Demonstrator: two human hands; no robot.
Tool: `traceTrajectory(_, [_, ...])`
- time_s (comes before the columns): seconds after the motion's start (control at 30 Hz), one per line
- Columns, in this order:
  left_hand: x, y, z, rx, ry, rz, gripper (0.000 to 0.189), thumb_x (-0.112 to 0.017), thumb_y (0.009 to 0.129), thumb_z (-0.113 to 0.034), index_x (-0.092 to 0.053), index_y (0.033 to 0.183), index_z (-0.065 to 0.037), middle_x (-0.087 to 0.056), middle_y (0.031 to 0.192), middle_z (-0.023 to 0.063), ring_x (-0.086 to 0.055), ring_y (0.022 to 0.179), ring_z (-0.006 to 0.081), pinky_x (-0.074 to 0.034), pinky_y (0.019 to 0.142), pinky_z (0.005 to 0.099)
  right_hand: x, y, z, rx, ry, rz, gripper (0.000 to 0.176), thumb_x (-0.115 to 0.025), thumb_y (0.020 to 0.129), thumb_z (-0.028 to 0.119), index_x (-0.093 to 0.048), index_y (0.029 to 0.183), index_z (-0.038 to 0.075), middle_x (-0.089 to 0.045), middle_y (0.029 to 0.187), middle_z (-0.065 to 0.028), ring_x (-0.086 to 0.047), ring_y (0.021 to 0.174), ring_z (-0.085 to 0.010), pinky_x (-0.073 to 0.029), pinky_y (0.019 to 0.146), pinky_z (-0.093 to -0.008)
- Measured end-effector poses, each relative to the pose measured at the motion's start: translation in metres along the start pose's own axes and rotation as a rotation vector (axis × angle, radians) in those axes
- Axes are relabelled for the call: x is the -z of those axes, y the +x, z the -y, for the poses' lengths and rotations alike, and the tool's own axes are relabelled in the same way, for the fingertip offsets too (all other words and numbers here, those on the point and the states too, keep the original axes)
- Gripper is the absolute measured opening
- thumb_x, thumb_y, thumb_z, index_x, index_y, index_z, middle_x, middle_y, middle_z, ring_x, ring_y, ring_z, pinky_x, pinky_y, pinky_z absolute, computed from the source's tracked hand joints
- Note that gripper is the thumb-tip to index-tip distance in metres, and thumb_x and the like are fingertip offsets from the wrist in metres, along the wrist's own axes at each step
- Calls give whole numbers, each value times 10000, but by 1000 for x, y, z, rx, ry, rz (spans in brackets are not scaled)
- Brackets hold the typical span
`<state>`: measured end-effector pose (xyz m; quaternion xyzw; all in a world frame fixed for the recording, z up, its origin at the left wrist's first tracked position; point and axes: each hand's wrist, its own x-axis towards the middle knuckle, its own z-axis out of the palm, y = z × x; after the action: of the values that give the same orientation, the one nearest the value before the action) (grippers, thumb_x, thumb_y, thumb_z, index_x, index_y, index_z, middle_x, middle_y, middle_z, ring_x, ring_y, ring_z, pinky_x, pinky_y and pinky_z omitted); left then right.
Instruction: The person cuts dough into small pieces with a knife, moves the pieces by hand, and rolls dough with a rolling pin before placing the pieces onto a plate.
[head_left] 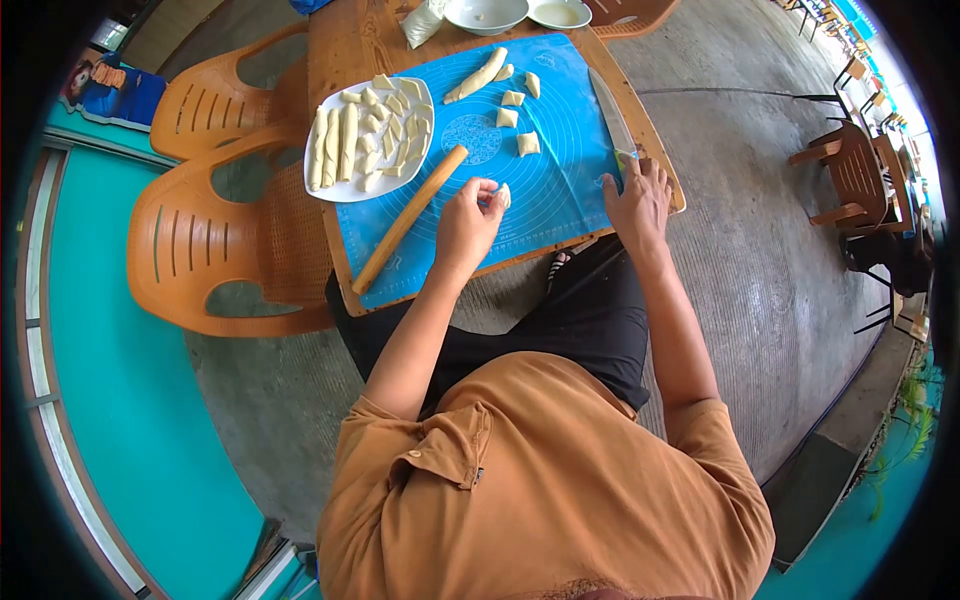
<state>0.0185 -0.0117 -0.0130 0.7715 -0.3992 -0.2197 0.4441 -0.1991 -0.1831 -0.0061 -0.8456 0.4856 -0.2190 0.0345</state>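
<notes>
My left hand (468, 228) pinches a small piece of dough (505, 195) between thumb and fingertips, above the near part of a blue silicone mat (570, 200). My right hand (640, 205) lies over the handle of a knife (610, 110), thumb apart and fingers stretched out; the palm hides part of the handle. The blade points away along the mat's right edge. Beyond my left hand lie a dough roll (476, 77) and several cut dough pieces (528, 144). A wooden rolling pin (410, 218) rests slanted to the left of that hand.
A white plate (427, 150) of dough strips and pieces stands at the left. At the far end are a bag of white powder (424, 22) and two bowls, one a white bowl (487, 14). Orange plastic chairs (215, 235) flank the wooden table (345, 45).
</notes>
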Motion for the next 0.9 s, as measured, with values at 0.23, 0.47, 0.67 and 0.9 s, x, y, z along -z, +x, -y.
traceTrajectory(0.23, [17,-13,3,-177,332,-120,242,-753,1017,-274,-719,1110,-54,-719,974,88,-721,903,308,-591,782,444,-10,14,-17,-40,-6,52,477,-759,961,258,-690,1396,76,-679,1270,-219,-640,1247,-387,-485,1035,-536])
traceTrajectory(0.47, [20,-26,3,-186,375,-110,252,-807,971,-259,-728,1100,-56,-678,998,99,-688,966,308,-582,837,443,-14,22,-23,-21,79,-60,496,-618,988,180,-655,1453,12,-690,1173,-249,-691,1103,-436,-535,998,-529])
traceTrajectory(0.67, [9,-17,15,-339,385,-176,269,-852,918,-207,-725,1090,-44,-664,1009,116,-667,1013,336,-557,908,459,29,-3,-4,-23,363,-56,425,-582,1084,205,-643,1450,-3,-695,1142,-235,-705,1095,-411,-548,973,-498])
traceTrajectory(0.9, [11,-12,13,-315,359,-168,219,-815,945,-194,-726,1072,-39,-670,992,126,-671,1006,337,-550,907,462,95,-73,40,-110,788,341,382,-612,1117,134,-608,1473,-4,-638,1031,-136,-656,762,-191,-536,723,-352])
